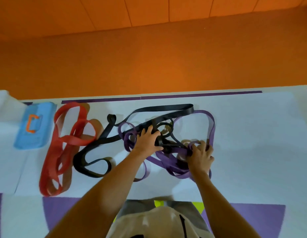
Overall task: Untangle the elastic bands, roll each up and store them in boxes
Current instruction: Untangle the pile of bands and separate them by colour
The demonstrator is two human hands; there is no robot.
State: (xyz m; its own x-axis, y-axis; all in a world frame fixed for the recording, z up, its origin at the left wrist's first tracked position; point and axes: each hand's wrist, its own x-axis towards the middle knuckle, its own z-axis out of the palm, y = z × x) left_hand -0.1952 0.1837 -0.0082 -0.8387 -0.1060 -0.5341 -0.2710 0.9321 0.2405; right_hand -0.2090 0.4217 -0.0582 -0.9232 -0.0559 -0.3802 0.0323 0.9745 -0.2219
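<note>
Left grip (147, 140) holds black band (166, 108), right grip (200, 157) holds purple band (212, 127); knot (168, 149) between them unresolved; nothing rolled yet.

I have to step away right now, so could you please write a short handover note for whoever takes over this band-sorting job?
Left hand grips the flat black elastic band in the middle of the tangle; right hand grips the flat purple elastic band.
Both bands are tangled together on the white mat.
The flat red elastic band lies unrolled to their left, beside the light blue box.
Done: red looks separated. Left: free black from purple, roll all three, box them.
</note>
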